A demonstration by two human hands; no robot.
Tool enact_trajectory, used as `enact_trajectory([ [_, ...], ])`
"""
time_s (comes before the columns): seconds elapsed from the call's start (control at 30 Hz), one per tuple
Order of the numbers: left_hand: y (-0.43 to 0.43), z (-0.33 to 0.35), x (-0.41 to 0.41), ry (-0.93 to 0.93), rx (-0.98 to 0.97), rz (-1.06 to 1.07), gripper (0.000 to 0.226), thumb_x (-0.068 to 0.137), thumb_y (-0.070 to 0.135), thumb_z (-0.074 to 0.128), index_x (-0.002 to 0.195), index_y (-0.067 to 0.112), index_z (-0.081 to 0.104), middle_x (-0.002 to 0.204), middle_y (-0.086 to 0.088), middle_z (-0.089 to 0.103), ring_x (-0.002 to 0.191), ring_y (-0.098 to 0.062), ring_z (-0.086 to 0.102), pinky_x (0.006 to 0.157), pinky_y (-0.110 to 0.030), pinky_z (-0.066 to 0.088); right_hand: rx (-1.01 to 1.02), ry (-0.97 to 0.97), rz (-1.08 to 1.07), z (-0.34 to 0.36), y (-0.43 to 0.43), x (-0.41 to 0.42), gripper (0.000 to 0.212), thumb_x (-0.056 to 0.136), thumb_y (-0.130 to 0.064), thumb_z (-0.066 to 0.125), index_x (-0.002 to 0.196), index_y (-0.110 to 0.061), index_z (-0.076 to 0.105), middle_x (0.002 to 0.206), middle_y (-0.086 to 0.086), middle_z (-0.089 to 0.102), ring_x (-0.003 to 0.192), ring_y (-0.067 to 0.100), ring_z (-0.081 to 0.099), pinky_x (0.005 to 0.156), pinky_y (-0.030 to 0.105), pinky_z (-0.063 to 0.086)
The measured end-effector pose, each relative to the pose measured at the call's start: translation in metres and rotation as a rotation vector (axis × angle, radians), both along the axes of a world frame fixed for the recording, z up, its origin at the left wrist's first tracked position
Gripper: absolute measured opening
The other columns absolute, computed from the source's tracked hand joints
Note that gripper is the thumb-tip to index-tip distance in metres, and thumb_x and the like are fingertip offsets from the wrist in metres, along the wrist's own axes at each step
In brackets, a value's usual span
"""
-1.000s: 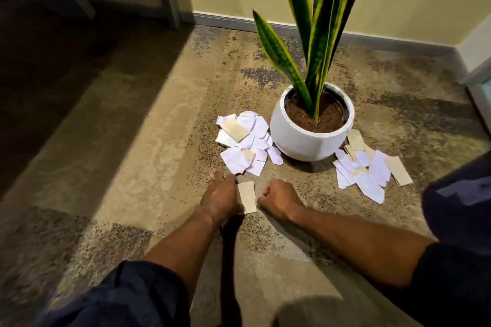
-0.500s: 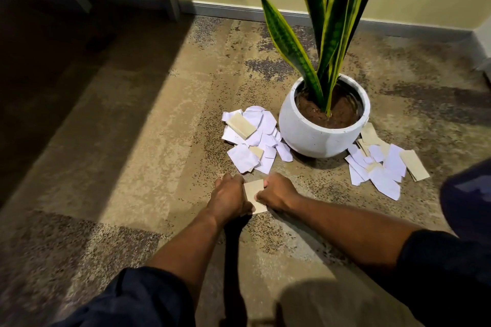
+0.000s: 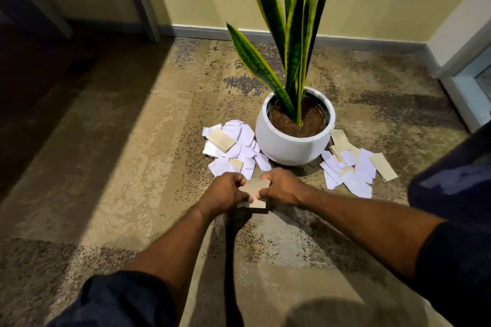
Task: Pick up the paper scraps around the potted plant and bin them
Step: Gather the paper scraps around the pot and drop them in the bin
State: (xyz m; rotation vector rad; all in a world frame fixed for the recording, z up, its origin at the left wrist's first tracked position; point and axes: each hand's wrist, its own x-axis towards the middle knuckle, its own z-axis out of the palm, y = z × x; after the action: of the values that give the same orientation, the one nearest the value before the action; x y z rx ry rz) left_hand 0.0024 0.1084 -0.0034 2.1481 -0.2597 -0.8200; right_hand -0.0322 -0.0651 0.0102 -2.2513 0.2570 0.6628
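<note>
Pinching tan paper scrap (image 3: 254,190) by opposite edges with left hand (image 3: 225,191) and right hand (image 3: 281,186), just in front of white plant pot (image 3: 289,146). Looks light, floppy, easily creased; best held by edges. Beside pot, unpicked: left pile (image 3: 233,146), right pile (image 3: 356,170).

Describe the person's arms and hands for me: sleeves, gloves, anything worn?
The left hand and right hand are bare: no gloves, and no rings or watch that I can see. Each arm wears dark navy cloth, the left sleeve and right sleeve ending partway up the arm, so the forearms are uncovered.
</note>
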Motion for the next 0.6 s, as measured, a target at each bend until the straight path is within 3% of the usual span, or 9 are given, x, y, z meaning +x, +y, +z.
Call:
enact_trajectory([
  [0.13, -0.030, 0.027, 0.006, -0.082, -0.112, 0.020, 0.016, 0.075, 0.005, 0.079, 0.084, 0.012, 0.068, 0.073, -0.002, 0.067, 0.059, -0.010, 0.059, 0.057, -0.021, 0.046, -0.084, -0.131, 0.020, 0.039, -0.046, -0.001, 0.025, 0.078, -0.025, 0.074, 0.101, -0.015, 0.069, 0.083, -0.002, 0.063, 0.077, 0.017, 0.059, 0.056, 0.021, 0.038],
  [0.27, -0.074, 0.058, 0.007, -0.187, -0.166, 0.054, 0.013, 0.078, 0.009, 0.076, 0.075, 0.021, 0.071, 0.064, 0.011, 0.068, 0.057, -0.004, 0.061, 0.056, -0.019, 0.045, -0.058, -0.288, -0.095, 0.078, -0.090, -0.016, 0.017, 0.079, -0.012, 0.069, 0.095, -0.015, 0.070, 0.080, 0.005, 0.069, 0.072, 0.020, 0.066, 0.060, 0.023, 0.047],
  [0.4, -0.126, 0.092, 0.002, -0.272, -0.263, 0.086, 0.010, 0.077, 0.007, 0.074, 0.079, 0.017, 0.072, 0.069, -0.003, 0.069, 0.064, -0.016, 0.061, 0.065, -0.028, 0.048, -0.087, -0.397, -0.239, 0.119, -0.127, -0.032, 0.010, 0.081, -0.010, 0.059, 0.084, -0.011, 0.069, 0.070, 0.012, 0.070, 0.062, 0.025, 0.067, 0.054, 0.031, 0.052],
  [0.5, -0.164, 0.119, -0.005, -0.301, -0.337, 0.081, 0.013, 0.079, 0.009, 0.074, 0.076, 0.020, 0.069, 0.061, 0.001, 0.065, 0.059, -0.014, 0.059, 0.065, -0.029, 0.047, -0.221, -0.432, -0.247, 0.158, -0.158, -0.039, 0.012, 0.084, -0.015, 0.061, 0.074, -0.014, 0.068, 0.069, 0.007, 0.071, 0.064, 0.024, 0.066, 0.058, 0.033, 0.052],
  [0.6, -0.205, 0.148, -0.021, -0.296, -0.421, 0.104, 0.014, 0.081, 0.007, 0.072, 0.075, 0.019, 0.068, 0.064, 0.000, 0.068, 0.059, -0.015, 0.063, 0.066, -0.037, 0.056, -0.341, -0.408, -0.215, 0.205, -0.195, -0.046, 0.015, 0.085, -0.016, 0.062, 0.076, -0.011, 0.072, 0.069, 0.004, 0.070, 0.064, 0.022, 0.065, 0.057, 0.030, 0.050],
])
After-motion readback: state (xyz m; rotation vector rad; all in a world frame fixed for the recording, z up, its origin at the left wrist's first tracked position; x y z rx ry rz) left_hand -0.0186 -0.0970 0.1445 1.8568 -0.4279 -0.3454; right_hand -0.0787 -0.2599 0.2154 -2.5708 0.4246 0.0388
